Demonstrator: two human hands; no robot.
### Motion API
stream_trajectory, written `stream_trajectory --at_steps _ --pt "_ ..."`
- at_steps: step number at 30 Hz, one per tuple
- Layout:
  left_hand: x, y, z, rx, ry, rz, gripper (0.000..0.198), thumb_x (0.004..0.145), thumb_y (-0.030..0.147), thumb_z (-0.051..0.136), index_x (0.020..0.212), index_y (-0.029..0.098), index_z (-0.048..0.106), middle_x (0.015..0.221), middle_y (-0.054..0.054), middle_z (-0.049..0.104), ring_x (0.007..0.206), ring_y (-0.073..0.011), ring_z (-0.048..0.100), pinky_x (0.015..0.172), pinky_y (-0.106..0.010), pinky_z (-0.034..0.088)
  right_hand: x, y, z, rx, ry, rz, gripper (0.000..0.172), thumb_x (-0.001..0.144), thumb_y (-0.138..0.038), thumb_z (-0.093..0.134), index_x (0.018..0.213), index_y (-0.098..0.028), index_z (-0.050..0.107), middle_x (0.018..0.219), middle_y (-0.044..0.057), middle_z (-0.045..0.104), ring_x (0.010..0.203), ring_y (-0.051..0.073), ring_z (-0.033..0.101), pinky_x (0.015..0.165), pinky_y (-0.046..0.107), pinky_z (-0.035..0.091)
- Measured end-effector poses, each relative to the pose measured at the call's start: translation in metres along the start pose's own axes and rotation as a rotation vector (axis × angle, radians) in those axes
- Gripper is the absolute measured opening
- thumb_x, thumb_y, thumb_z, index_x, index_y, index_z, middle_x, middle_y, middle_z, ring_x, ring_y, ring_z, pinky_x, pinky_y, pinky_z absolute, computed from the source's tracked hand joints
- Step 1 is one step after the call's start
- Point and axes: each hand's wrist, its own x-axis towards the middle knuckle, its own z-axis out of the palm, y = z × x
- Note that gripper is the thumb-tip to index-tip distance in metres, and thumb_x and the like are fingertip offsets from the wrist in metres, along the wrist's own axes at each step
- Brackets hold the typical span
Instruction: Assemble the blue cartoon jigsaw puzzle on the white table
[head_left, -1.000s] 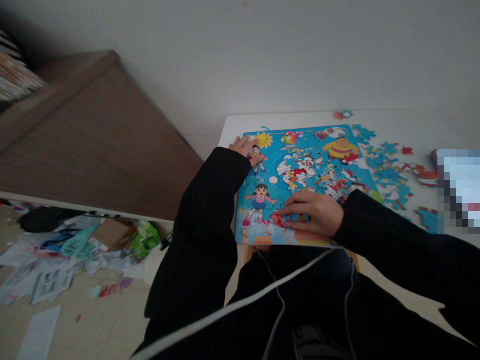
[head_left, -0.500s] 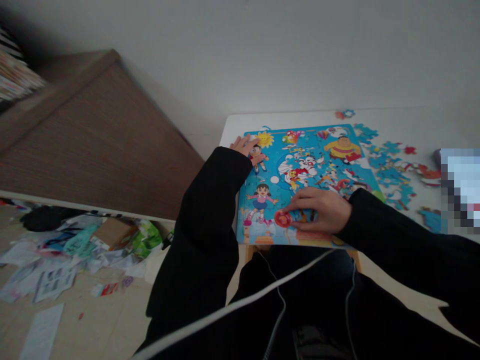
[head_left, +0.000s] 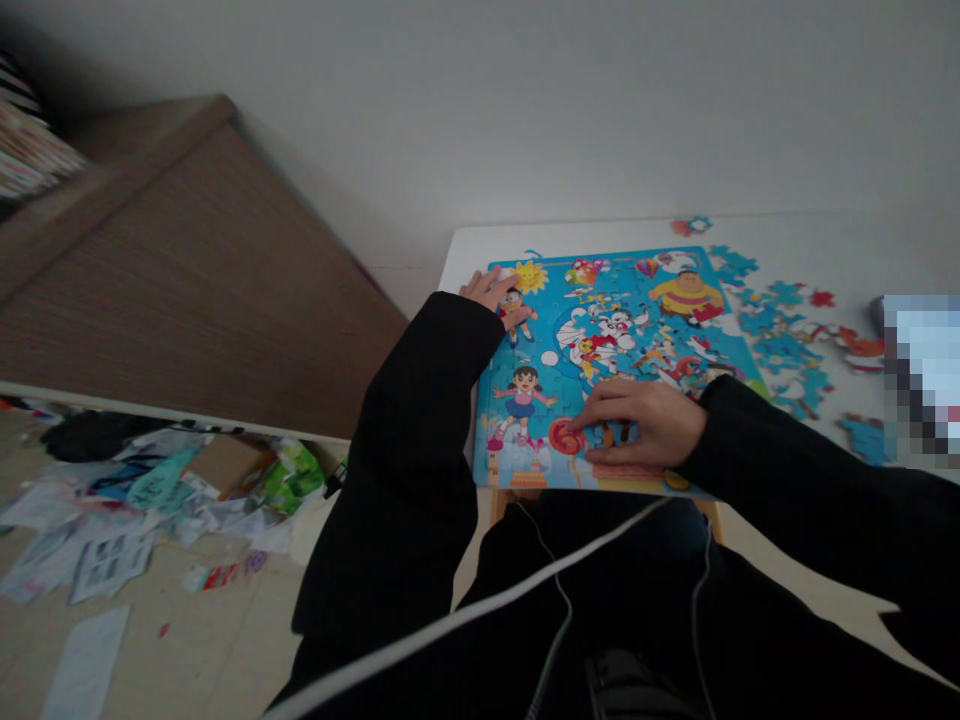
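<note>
A blue cartoon jigsaw puzzle (head_left: 491,400) lies on the white table, with many pieces fitted in its tray. My left hand (head_left: 495,297) rests flat on its upper left corner, fingers spread beside the sun picture. Over the lower middle, my right hand (head_left: 641,420) has thumb and forefinger apart. Their tips touch the right side of a red swirl lollipop puzzle piece (head_left: 564,436), which looks level with the picture around it. The palm hides part of the puzzle's lower right, where jumbled pieces (head_left: 686,365) lie on the picture.
Loose puzzle pieces (head_left: 784,345) are scattered to the right of the puzzle. A device with a blurred-out screen (head_left: 930,370) stands at the right edge. A brown cabinet (head_left: 225,270) rises on the left, above floor litter (head_left: 165,490). A white cable (head_left: 480,605) crosses my lap.
My right fingers have shifted slightly off the lollipop piece, so more of its swirl shows and it looks flatter. My left hand has stayed in place.
</note>
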Motion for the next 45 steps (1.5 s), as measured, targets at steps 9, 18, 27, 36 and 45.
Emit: stream_trajectory --at_steps 9,18,27,36,45 --pt "0.000 -0.001 0.001 0.005 0.010 0.001 0.065 0.081 0.057 0.050 0.137 0.028 0.037 0.149 -0.004 0.024 0.137 -0.0327 0.016 0.111 -0.048 0.017 0.000 0.002 0.002 0.016 -0.007 -0.001 0.028 0.080 -0.040 0.059 0.101 -0.024 0.067 0.093 0.005 0.062 0.082 0.016 0.059 0.069 0.027 0.046" --pt "-0.001 0.000 0.001 0.013 0.024 0.016 0.063 0.082 0.055 0.050 0.137 0.026 0.037 0.148 -0.007 0.024 0.136 -0.0346 0.018 0.109 -0.051 0.020 0.002 -0.003 0.001 0.058 0.089 -0.009 0.028 0.084 -0.041 0.053 0.100 -0.023 0.068 0.085 0.005 0.062 0.074 0.013 0.057 0.065 0.025 0.044" --pt "0.000 0.002 0.001 0.023 0.016 0.000 0.063 0.083 0.053 0.052 0.137 0.025 0.037 0.148 -0.008 0.025 0.136 -0.0345 0.017 0.110 -0.048 0.018 0.000 0.000 0.006 -0.107 0.122 -0.088 0.034 0.079 -0.047 0.056 0.102 -0.023 0.067 0.094 0.006 0.064 0.081 0.016 0.059 0.065 0.027 0.044" --pt "0.004 -0.003 0.005 0.057 0.029 -0.010 0.062 0.082 0.053 0.053 0.137 0.027 0.038 0.148 -0.005 0.026 0.136 -0.0326 0.020 0.111 -0.045 0.019 0.002 0.003 0.016 -0.134 0.170 -0.125 0.030 0.084 -0.045 0.051 0.093 -0.021 0.067 0.095 0.004 0.067 0.083 0.014 0.059 0.067 0.026 0.043" --pt "0.011 -0.014 0.011 0.035 0.067 0.013 0.062 0.080 0.052 0.054 0.134 0.024 0.043 0.146 -0.008 0.029 0.134 -0.0355 0.022 0.110 -0.049 0.021 0.001 0.003 0.014 -0.161 0.195 -0.149 0.022 0.083 -0.035 0.052 0.092 -0.021 0.066 0.084 0.003 0.068 0.077 0.014 0.055 0.064 0.025 0.042"
